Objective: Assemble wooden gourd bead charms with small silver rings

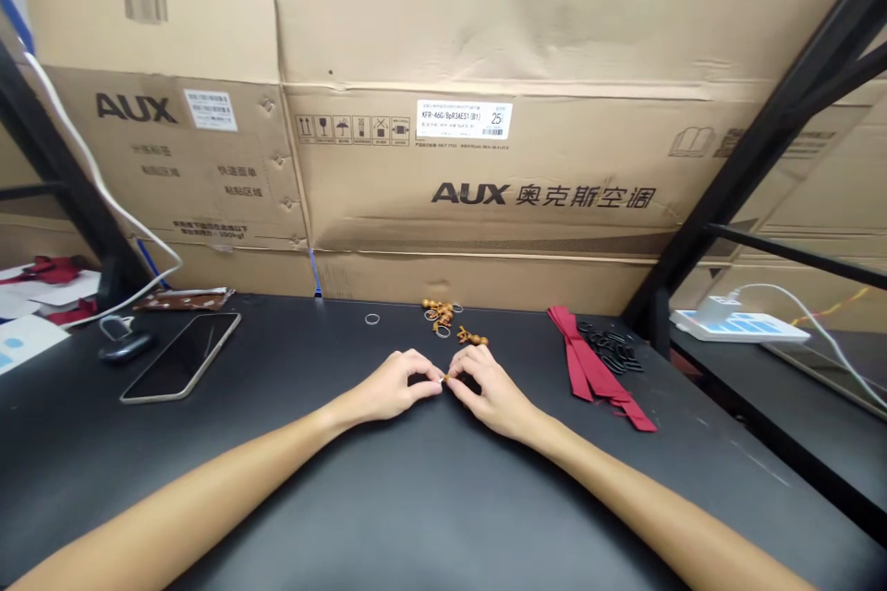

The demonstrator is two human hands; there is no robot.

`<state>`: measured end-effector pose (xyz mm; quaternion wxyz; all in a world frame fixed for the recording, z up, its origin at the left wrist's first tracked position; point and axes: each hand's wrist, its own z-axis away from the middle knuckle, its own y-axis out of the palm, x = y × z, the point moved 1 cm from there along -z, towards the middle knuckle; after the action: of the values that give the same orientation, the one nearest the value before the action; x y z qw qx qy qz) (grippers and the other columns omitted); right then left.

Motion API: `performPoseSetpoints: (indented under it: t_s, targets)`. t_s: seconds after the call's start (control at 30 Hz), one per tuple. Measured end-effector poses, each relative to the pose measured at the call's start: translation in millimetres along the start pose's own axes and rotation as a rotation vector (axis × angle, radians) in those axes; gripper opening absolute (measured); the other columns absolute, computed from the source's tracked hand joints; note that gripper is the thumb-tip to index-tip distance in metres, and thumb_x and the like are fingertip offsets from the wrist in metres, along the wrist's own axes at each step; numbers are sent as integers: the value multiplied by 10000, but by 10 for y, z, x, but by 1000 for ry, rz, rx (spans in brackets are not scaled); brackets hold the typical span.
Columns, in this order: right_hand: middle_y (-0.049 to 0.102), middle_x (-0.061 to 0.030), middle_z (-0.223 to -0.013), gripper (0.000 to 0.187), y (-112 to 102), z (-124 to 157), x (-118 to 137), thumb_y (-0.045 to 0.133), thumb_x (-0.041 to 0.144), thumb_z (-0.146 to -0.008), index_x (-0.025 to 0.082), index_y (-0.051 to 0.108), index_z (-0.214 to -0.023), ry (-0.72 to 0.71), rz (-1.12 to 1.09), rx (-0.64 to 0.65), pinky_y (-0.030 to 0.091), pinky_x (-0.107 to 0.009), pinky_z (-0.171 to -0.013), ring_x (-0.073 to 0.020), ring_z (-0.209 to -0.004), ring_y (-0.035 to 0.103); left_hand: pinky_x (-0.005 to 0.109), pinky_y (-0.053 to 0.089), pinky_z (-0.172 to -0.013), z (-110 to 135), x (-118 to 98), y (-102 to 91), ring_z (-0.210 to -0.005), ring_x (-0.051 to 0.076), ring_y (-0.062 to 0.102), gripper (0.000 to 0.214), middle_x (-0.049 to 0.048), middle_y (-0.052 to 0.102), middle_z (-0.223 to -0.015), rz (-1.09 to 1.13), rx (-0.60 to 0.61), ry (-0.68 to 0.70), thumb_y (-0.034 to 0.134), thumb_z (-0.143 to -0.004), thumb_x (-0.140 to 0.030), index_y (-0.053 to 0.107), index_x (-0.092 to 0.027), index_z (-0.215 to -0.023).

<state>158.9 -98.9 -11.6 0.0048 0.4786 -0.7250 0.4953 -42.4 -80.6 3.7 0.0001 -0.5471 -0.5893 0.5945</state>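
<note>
Two of our hands, the left hand (pixel 384 385) and the right hand (pixel 495 391), meet at the fingertips, both closed in a fine pinch on a tiny orange-brown piece (pixel 444 376), probably a wooden bead, though our fingers hide most of it. It sits between the hands, over the matte black tabletop (pixel 416 489). We seem to hold it from both sides because something so small needs steadying from each side at once. Just ahead of the hands lie a small cluster of brown wooden beads (pixel 439 314) and a short string of brown wooden beads (pixel 472 338). Ahead of the left hand is a thin metal ring (pixel 372 319), and further left a dark glass smartphone (pixel 181 356). Beyond the right hand lie long dark red ribbons (pixel 594 367) beside a heap of black plastic loops (pixel 610 346).
</note>
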Motion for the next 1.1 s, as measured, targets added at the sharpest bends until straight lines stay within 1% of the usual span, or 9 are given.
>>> performPoseSetpoints:
  t_s: [0.13,0.3,0.43,0.53,0.67,0.9,1.0,1.1]
  targets:
    - [581,-49,-923,95,-7,-3,0,511,213,-918,216,564,-839,-1,15,-8,453,-370,-825,-200,-892,523,274,428,-888,1,-4,-7,-931,161,615,143,4,698,-957,-2,9,15,591,-895,-313,700,-222,-885]
    - [577,-47,-906,111,0,-10,-7,538,197,-896,206,572,-790,3,12,-12,445,-383,-841,-198,-891,525,280,409,-909,-2,1,-11,-941,158,611,152,0,707,-967,1,25,37,581,-906,-322,698,-226,-887]
    - [581,-47,-888,130,11,-12,-22,553,187,-878,202,575,-751,37,49,-9,450,-383,-825,-200,-880,521,309,378,-945,0,1,-10,-989,165,592,139,2,696,-1046,-20,37,66,579,-911,-304,694,-229,-889]
    - [580,-50,-890,113,7,-14,-31,565,178,-862,203,575,-752,51,75,-15,456,-383,-812,-205,-877,519,343,362,-955,15,-3,-3,-1028,186,564,139,14,668,-1108,-76,42,53,587,-905,-322,696,-237,-898]
    - [580,-51,-910,93,-4,-10,-27,562,164,-860,207,582,-780,28,78,-22,455,-389,-830,-205,-888,515,378,354,-977,43,-26,10,-1075,211,520,164,32,623,-1156,-133,47,57,589,-897,-365,702,-247,-905]
    - [597,-48,-925,84,-14,3,-1,570,175,-863,220,619,-813,9,89,43,449,-396,-822,-210,-895,532,375,360,-1004,57,-41,22,-1111,216,488,130,42,559,-1196,-144,63,136,595,-899,-310,715,-265,-920]
    - [606,-46,-945,84,-35,3,27,579,174,-867,233,634,-892,0,61,73,448,-396,-839,-210,-903,528,370,366,-1009,58,-48,18,-1106,211,493,118,42,550,-1187,-141,71,160,606,-893,-286,716,-272,-929]
    - [611,-49,-980,144,-56,1,35,565,191,-890,256,640,-994,-45,53,84,454,-384,-840,-207,-917,526,372,368,-1024,61,-65,7,-1129,216,488,108,49,529,-1205,-121,68,168,620,-881,-267,719,-275,-924]
